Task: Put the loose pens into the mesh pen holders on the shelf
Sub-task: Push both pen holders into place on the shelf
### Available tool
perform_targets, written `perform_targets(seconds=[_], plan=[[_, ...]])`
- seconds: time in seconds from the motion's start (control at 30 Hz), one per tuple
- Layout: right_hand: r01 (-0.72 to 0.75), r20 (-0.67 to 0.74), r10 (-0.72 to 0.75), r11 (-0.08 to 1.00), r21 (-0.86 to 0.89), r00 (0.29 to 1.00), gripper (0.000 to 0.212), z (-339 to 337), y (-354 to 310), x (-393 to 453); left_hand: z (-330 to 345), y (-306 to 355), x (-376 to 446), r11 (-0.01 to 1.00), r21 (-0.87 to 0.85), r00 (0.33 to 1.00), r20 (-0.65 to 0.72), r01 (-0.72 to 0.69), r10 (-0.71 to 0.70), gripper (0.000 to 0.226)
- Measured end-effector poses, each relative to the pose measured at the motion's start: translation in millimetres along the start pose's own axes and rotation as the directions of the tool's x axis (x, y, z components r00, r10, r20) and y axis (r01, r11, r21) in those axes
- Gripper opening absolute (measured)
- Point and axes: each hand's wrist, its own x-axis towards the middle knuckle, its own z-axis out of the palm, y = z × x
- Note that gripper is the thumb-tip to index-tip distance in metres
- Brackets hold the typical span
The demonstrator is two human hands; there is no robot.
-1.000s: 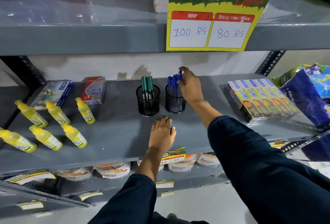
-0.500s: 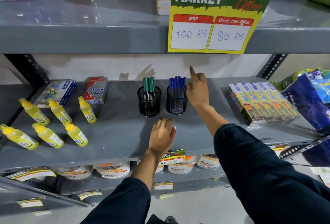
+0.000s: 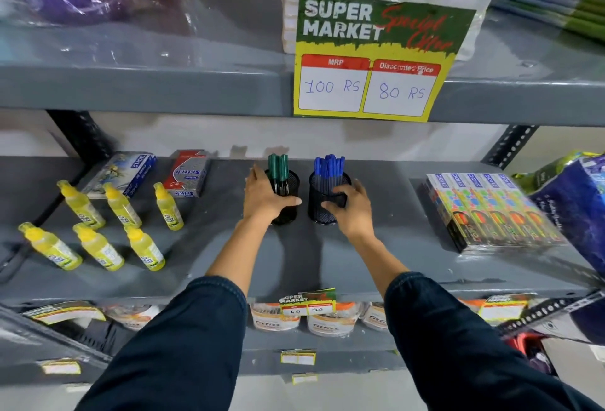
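Note:
Two black mesh pen holders stand side by side on the grey middle shelf (image 3: 327, 257). The left holder (image 3: 289, 211) carries green pens (image 3: 278, 165); my left hand (image 3: 263, 196) wraps around its left side, thumb across the front. The right holder (image 3: 322, 194) is packed with blue pens (image 3: 329, 165); my right hand (image 3: 352, 206) grips its right side, fingers curled over the front mesh. No loose pen is visible on the shelf.
Several yellow glue bottles (image 3: 98, 230) lie at the left, with two boxes (image 3: 188, 173) behind them. Colourful pencil boxes (image 3: 491, 211) sit at the right. A price sign (image 3: 373, 57) hangs from the upper shelf above the holders. Tape rolls (image 3: 324, 322) fill the lower shelf.
My right hand came down from beside the blue pens and closed on the right holder. My left hand left the shelf surface and took hold of the left holder.

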Motion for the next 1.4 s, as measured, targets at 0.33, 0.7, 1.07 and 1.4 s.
perform_targets(seconds=[0.33,0.7,1.07,1.4], plan=[[0.047,-0.060,-0.044,0.998,0.044,0.997,0.014,-3,0,-7,1,1,-11,1.000,-0.013,0.991,-0.135,-0.001,0.000,0.071],[0.093,-0.121,-0.086,0.994,0.050,0.989,0.017,-16,5,-77,-16,-4,-81,0.998,-0.019,0.983,-0.179,-0.057,0.052,0.078],[0.077,-0.107,-0.072,0.996,0.041,0.992,0.020,-18,12,-127,-11,-12,-129,0.998,0.018,0.989,-0.140,-0.053,0.055,0.090],[0.037,-0.035,-0.038,0.999,-0.025,0.999,0.048,-17,9,-131,-11,-16,-132,0.998,0.053,0.997,-0.075,-0.029,0.033,0.109]])
